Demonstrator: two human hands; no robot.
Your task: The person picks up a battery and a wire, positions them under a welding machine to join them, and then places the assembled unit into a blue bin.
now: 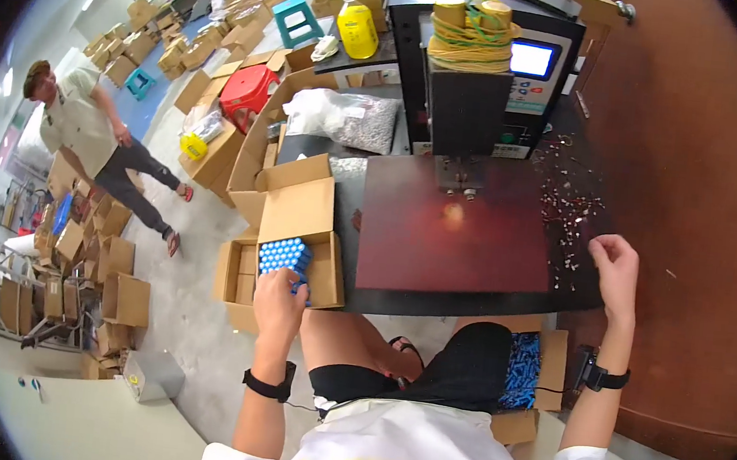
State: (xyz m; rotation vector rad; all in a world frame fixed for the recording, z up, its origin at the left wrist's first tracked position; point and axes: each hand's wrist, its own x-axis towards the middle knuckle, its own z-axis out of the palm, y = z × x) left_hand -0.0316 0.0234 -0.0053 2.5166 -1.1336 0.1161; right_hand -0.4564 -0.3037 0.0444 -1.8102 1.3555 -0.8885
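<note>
Blue cylindrical battery cells (286, 255) stand packed in an open cardboard box (324, 257) left of the work table. My left hand (277, 303) is at the near side of these cells, fingers curled around a blue cell at its fingertips; the palm hides part of it. My right hand (617, 267) hovers by the table's right edge, thumb and forefinger pinched together. Anything between them is too small to make out. Close to it, many small metal pieces (570, 218) lie scattered on the black table top. A dark red mat (450, 256) lies under the welding machine's two tips (459, 193).
The black welding machine (533, 86) with a lit screen stands at the back of the table. A box of blue pieces (521, 373) sits by my right thigh. A bag of small parts (365, 123) lies at the back left. Another person (107, 138) stands at the left.
</note>
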